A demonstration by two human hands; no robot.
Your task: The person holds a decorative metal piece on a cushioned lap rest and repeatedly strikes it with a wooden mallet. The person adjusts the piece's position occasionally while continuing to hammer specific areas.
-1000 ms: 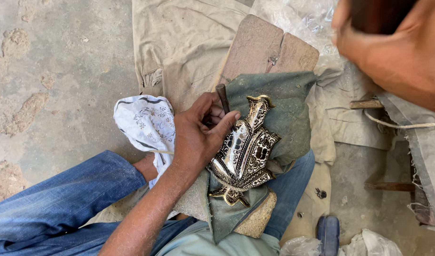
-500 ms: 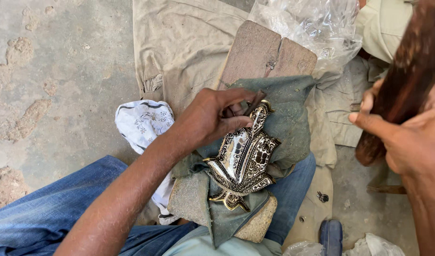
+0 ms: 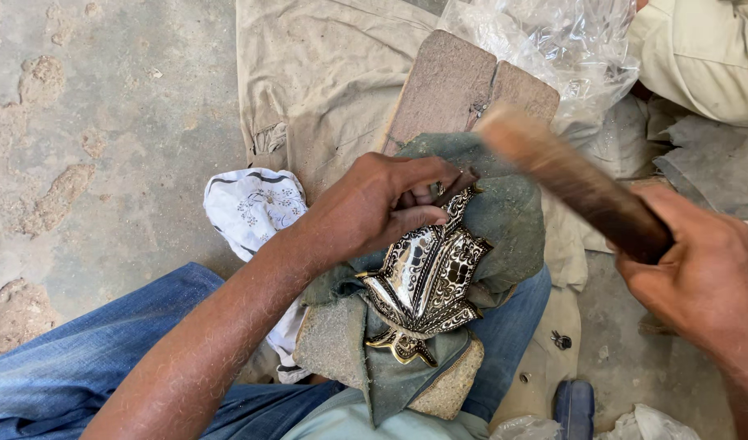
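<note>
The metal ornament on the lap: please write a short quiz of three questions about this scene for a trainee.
1. True or false: the left hand rests on the metal ornament.
2. What does the right hand hold?
A. a wooden stick
B. a paint brush
C. a glass bottle
3. Fill in: the ornament lies on a green ____ over the lap.

Key:
1. True; its fingers press the upper tip.
2. A, the wooden stick, blurred, above the ornament.
3. cloth.
</note>
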